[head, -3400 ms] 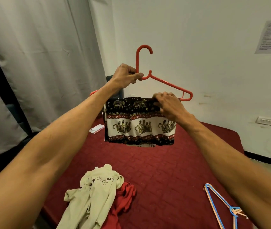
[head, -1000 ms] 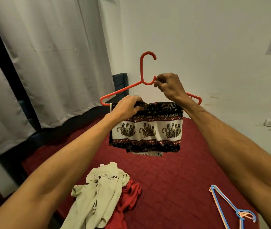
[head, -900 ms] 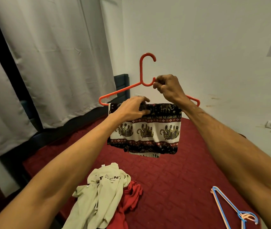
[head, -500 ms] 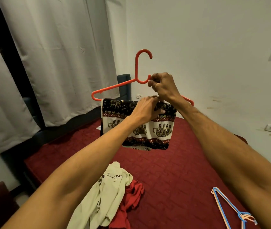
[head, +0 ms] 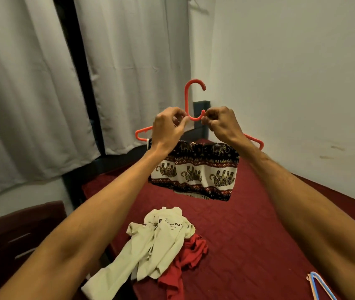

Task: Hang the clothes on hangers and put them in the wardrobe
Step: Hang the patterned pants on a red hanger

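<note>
Red quilted bed (head: 248,234) fills the near floor of the room, pale curtains (head: 31,94) hanging on the left. Held up over the bed, a folded elephant-print garment (head: 196,174) is draped over the bar of the orange hanger (head: 186,98), hook pointing up. Left hand (head: 168,128) curled closed, pinching the hanger just left of the neck; right hand (head: 222,124) curled closed too, gripping just right of it. Down on the near bed, a cream shirt (head: 150,245) lies crumpled over a red garment (head: 185,263). Near right, spare hangers (head: 317,284), blue and peach, lie together on the bed
</note>
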